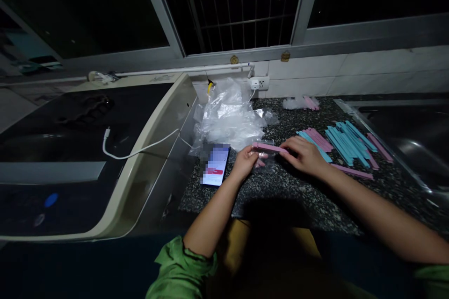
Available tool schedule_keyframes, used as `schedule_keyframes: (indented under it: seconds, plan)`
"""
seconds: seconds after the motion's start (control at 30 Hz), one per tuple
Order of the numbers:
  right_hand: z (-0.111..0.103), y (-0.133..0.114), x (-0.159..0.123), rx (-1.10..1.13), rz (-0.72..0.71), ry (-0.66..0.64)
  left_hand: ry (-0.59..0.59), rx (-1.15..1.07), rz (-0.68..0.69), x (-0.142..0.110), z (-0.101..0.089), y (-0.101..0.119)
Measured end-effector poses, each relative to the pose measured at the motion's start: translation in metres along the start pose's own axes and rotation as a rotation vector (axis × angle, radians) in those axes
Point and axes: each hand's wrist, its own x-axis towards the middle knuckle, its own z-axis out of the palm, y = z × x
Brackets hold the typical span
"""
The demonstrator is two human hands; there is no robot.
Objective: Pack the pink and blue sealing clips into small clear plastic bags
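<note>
A pink strip [270, 148] lies across the dark speckled counter [280, 191], partly inside a small clear bag [264, 156]. My left hand [245, 160] pinches the bag's left end, fingers closed. My right hand [304, 154] is closed on the strip's right end. Just right of my right hand lies a loose heap of blue and pink strips [345, 142]. One more pink strip [352, 171] rests beside my right forearm.
A lit phone [215, 164] lies left of my left hand. Behind it sits a pile of clear plastic bags [229, 119]. A washing machine [84, 159] with a white cable [136, 149] stands at left. A steel sink [410, 135] is at right; a few strips [308, 102] lie by the wall.
</note>
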Motion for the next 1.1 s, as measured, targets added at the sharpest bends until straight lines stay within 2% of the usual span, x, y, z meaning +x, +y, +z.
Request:
schedule_keyframes:
  seconds: [0.23, 0.43, 0.6, 0.87, 1.1]
  plan:
    - [0.021, 0.000, 0.006, 0.050, 0.015, 0.111, 0.028, 0.014, 0.001, -0.001, 0.001, 0.001]
    - [0.028, 0.002, -0.001, 0.064, 0.019, 0.143, -0.072, 0.045, 0.012, -0.002, 0.000, 0.000]
    - [0.030, 0.000, -0.004, 0.071, 0.002, 0.144, -0.113, 0.058, 0.059, -0.002, -0.002, 0.001]
    - [0.028, -0.006, -0.004, 0.070, 0.019, 0.117, -0.054, 0.072, 0.065, 0.001, -0.001, -0.002]
    - [0.030, -0.010, -0.003, 0.069, 0.011, 0.138, -0.106, 0.088, 0.071, -0.001, 0.001, -0.001]
